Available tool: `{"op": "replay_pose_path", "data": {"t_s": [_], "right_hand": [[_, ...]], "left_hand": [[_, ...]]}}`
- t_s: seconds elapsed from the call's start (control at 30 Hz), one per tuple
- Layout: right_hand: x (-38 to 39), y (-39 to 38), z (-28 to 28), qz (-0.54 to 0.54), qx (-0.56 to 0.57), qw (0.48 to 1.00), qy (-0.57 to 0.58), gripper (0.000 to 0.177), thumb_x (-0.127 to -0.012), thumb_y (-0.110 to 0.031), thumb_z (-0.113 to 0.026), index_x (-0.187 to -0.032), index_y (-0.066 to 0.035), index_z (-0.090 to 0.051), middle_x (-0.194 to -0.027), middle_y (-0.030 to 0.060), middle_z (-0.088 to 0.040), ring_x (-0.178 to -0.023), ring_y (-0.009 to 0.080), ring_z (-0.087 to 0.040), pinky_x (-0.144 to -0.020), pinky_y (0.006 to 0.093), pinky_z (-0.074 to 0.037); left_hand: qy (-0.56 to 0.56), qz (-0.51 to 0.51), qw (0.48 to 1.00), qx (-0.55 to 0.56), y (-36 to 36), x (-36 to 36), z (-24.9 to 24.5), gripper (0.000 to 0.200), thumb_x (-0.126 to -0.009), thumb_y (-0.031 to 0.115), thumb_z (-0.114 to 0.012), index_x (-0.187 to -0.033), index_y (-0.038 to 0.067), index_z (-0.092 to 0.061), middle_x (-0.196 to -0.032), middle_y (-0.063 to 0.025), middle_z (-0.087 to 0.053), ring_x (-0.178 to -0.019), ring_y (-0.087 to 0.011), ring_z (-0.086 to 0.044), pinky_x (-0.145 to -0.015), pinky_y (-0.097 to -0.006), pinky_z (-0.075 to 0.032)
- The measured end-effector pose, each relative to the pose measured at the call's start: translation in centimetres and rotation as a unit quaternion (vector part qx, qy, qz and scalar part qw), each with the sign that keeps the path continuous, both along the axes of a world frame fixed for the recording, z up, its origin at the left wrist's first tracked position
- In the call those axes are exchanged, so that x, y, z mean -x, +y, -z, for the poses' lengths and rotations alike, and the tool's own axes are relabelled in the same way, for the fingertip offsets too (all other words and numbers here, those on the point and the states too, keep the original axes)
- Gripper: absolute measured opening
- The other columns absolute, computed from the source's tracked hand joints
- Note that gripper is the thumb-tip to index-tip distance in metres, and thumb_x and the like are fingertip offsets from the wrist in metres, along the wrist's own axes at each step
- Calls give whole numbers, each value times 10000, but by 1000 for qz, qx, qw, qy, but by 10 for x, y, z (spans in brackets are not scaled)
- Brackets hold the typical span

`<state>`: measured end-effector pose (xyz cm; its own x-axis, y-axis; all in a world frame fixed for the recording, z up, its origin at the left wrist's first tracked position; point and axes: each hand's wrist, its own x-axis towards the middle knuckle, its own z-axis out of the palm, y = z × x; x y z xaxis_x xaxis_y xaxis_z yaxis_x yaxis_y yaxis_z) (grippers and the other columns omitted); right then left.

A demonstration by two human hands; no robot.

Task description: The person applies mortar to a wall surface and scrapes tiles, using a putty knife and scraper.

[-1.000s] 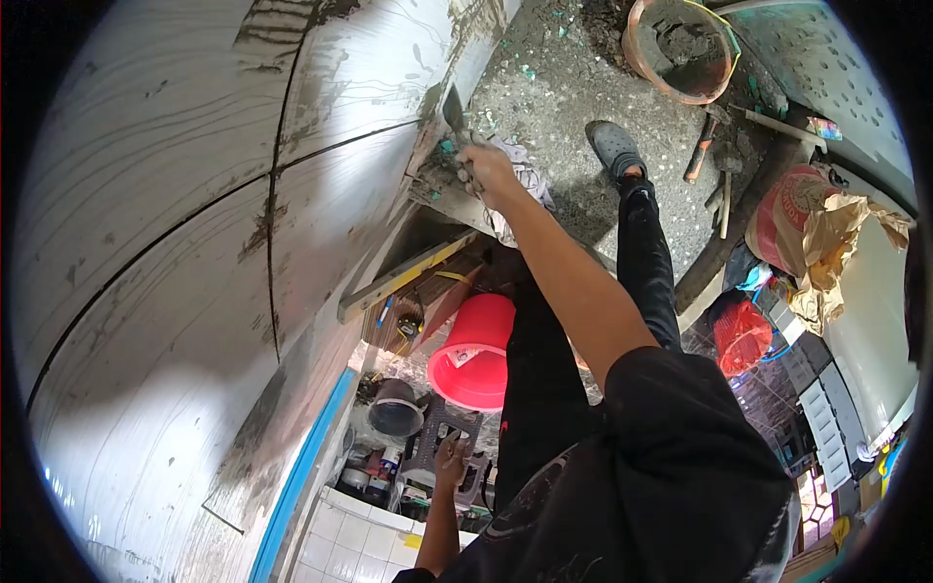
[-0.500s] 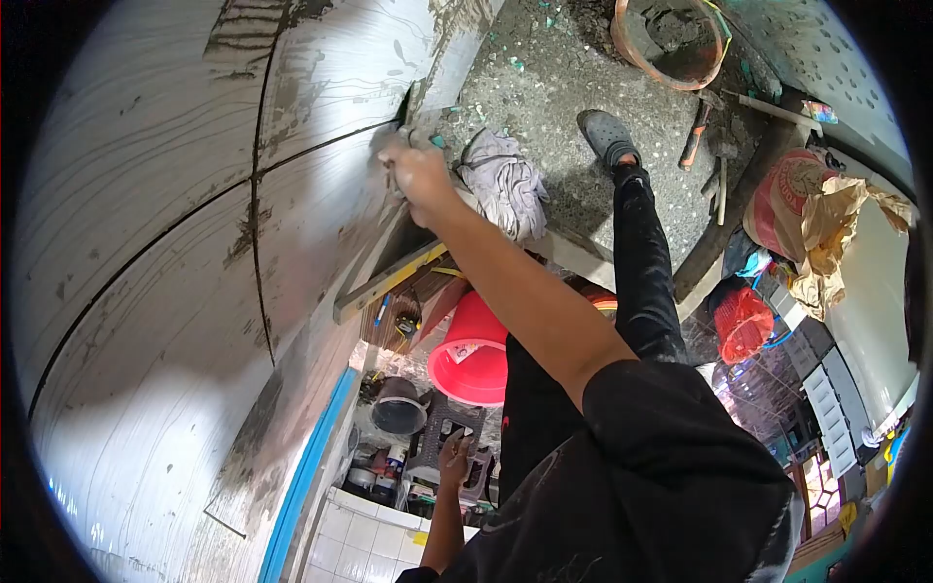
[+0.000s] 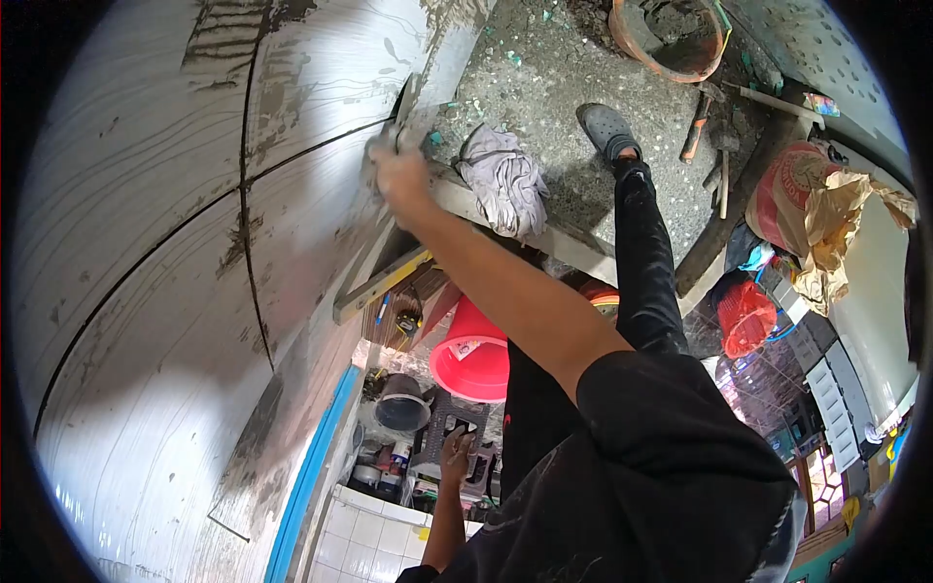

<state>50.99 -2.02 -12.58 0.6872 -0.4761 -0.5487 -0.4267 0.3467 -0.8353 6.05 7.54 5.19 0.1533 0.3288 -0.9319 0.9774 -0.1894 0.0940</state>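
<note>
My right hand (image 3: pixel 400 180) is closed, pressed against the marbled tile wall (image 3: pixel 321 194) near its edge; a blurred greyish thing shows at its fingers, too unclear to name. Lower down, my left hand (image 3: pixel 456 455) hangs with its fingers loosely apart, over a grey plastic stool (image 3: pixel 434 449). A crumpled pale cloth (image 3: pixel 502 180) lies on the ledge just right of my right hand. Below that hand, a yellow-edged level (image 3: pixel 384 284) leans by the wall.
A red bucket (image 3: pixel 473 360) and a dark pail (image 3: pixel 401 406) stand below. On the concrete floor are a mortar bucket (image 3: pixel 671 44) and an orange-handled hammer (image 3: pixel 695 126). A torn paper sack (image 3: pixel 785 194) and a red basket (image 3: pixel 745 316) are on the right.
My right hand has moved slightly left and down along the tile wall. My left hand stays about where it was. The view has shifted slightly.
</note>
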Motion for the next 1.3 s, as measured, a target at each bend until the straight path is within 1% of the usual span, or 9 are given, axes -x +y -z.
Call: {"op": "replay_pose_path", "data": {"t_s": [0.03,0.13,0.33,0.53,0.67,0.97,1.17,1.27,1.3], "right_hand": [[5,8,3,14,180,983,-28,215,-722,-143,-513,-828,45,-510,-583,120,-527,-419,190,-486,-401,320,-380],[4,-15,22,-78,-138,986,48,317,-723,-141,-491,-963,66,-485,-678,196,-552,-556,267,-547,-526,352,-423],[47,3,27,-130,4,991,17,545,-756,-229,-465,-1182,92,-353,-1045,303,-480,-964,388,-489,-813,369,-395],[41,2,70,-96,96,990,-45,490,-790,-161,-451,-1209,64,-334,-908,252,-538,-856,306,-533,-795,331,-387],[47,-1,64,-110,6,994,-6,486,-795,-138,-459,-1215,67,-325,-917,217,-547,-840,269,-528,-787,289,-395],[33,-21,52,-106,-32,994,-11,496,-807,-190,-470,-1201,81,-338,-1089,229,-495,-1026,285,-476,-886,282,-335],[61,-19,48,-147,44,986,-62,452,-808,-202,-468,-1165,62,-383,-910,256,-549,-831,340,-541,-748,349,-410],[49,-45,69,-140,29,989,-44,315,-799,-157,-468,-1052,32,-462,-883,128,-538,-772,190,-494,-740,324,-390],[36,-55,74,-162,-80,983,24,338,-793,-161,-478,-1063,40,-453,-862,128,-538,-716,174,-497,-639,289,-416]], "left_hand": [[-1,-1,1000,-5,-1,0,-1,370,-807,179,-544,-1111,-16,-465,-842,-80,-592,-706,-116,-546,-609,-239,-440],[-2,9,1000,1,0,-8,-5,382,-796,183,-553,-1113,-12,-466,-824,-78,-588,-696,-110,-543,-597,-241,-440],[32,6,999,-9,-3,-17,-4,418,-787,213,-567,-1124,-9,-458,-806,-69,-583,-683,-113,-545,-587,-236,-440],[-6,-8,1000,-15,0,-14,-3,386,-809,194,-542,-1119,-19,-456,-829,-72,-588,-683,-113,-550,-578,-222,-441],[-13,6,1000,24,12,6,3,371,-815,179,-538,-1118,-18,-455,-857,-81,-595,-705,-112,-555,-578,-225,-448],[2,-18,1000,25,16,-3,5,392,-807,171,-546,-1133,-16,-435,-878,-100,-603,-721,-119,-560,-589,-227,-460],[-14,19,999,31,21,10,13,389,-802,168,-544,-1129,-14,-440,-890,-111,-603,-698,-116,-551,-584,-227,-448],[-13,-14,999,44,22,8,16,386,-797,157,-548,-1127,-15,-444,-888,-110,-605,-703,-113,-545,-589,-227,-441],[-9,-10,999,38,19,3,12,383,-796,151,-549,-1126,-14,-446,-886,-108,-605,-706,-114,-544,-591,-227,-439]]}}
